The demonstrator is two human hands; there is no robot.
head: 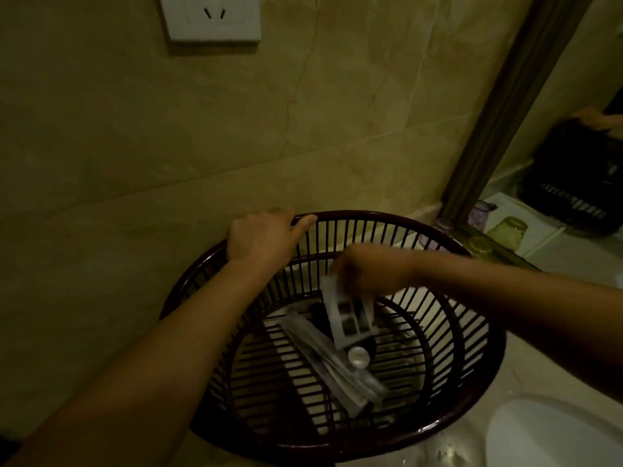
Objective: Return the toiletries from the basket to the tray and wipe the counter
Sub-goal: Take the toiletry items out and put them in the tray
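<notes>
From the head camera, the left hand (261, 235) grips the far rim of the dark basket (472, 412), steadying it on the pale bench (526, 372). The right hand (367, 269), blurred, is closed on a white packet (350, 316) and holds it just above the basket floor. A long wrapped packet (323, 358) and a small round cap (358, 355) lie inside. The tray shows only in the mirror (539, 210), near the corner. I judge the emptying barely begun, and the wiping not started.
</notes>
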